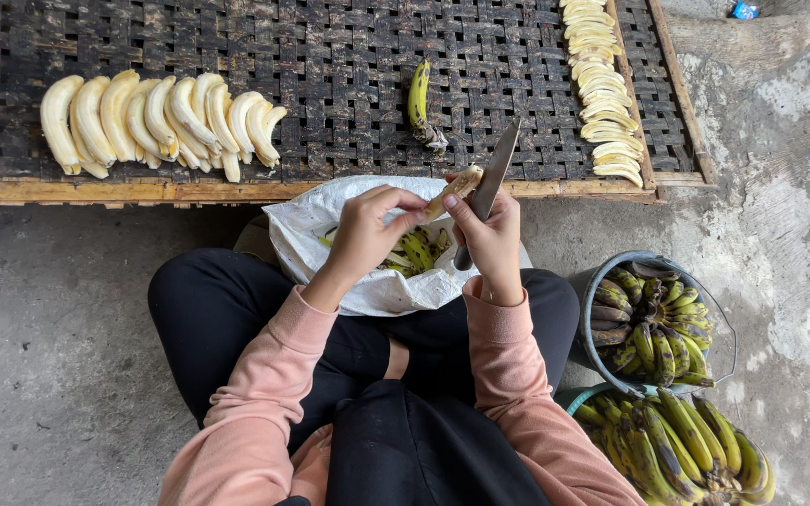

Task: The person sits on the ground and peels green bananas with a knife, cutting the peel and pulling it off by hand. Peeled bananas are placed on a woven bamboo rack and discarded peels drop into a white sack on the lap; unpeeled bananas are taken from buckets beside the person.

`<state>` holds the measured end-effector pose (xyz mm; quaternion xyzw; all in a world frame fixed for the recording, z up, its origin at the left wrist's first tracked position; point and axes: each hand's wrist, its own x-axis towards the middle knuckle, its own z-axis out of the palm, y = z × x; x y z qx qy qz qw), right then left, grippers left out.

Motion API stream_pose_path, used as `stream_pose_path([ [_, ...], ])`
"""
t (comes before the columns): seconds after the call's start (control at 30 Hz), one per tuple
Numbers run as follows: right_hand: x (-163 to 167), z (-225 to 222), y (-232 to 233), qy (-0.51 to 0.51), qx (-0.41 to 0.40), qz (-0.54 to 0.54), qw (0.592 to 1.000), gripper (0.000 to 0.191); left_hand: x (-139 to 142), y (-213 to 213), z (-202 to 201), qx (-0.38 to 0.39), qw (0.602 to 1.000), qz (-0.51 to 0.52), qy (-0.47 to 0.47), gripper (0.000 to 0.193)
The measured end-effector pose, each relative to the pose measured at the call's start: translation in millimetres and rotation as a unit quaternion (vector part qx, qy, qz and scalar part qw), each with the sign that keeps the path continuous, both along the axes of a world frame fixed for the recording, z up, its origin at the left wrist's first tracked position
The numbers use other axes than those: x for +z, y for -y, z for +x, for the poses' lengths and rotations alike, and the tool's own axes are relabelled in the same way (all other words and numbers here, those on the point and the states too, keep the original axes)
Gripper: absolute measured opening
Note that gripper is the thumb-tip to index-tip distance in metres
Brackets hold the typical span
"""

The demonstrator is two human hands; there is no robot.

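Note:
My left hand (367,230) grips a partly peeled banana (455,186) by its lower end, holding it up over a white sack (330,211) of peels on my lap. My right hand (491,239) holds a knife (491,178) by the handle, blade pointing up and away, and its fingers also touch the banana. Both hands are close together above the sack.
A woven drying rack (349,56) lies ahead, with a row of peeled bananas (157,122) on its left, another row (602,89) at its right, and one unpeeled banana (418,94) in the middle. Two buckets of unpeeled bananas (653,323) (682,450) stand at my right on concrete floor.

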<state>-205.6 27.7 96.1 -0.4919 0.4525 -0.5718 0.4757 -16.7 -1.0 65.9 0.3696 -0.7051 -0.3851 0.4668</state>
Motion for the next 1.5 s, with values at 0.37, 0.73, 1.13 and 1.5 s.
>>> stream_pose_path([
  [0.37, -2.5, -1.0, 1.9, -0.045, -0.011, 0.012, 0.999, 0.032, -33.8, 4.1, 25.1, -0.010, 0.913, 0.036, 0.407, 0.014],
  [0.73, -16.0, 12.0, 7.3, -0.257, -0.001, -0.175, 0.951, 0.037, -80.6, 24.7, -8.0, -0.083, 0.836, 0.485, -0.242, 0.040],
  [1.13, -1.8, 51.7, -22.4, -0.130, 0.167, -0.079, 0.974, 0.056, -61.3, 79.6, -1.7, 0.073, 0.637, 0.294, -0.708, 0.030],
  [1.5, 2.3, 50.6, -29.9, -0.234, 0.147, -0.150, 0.949, 0.051, 6.3, 62.7, -7.4, 0.093, 0.746, 0.169, -0.638, 0.039],
])
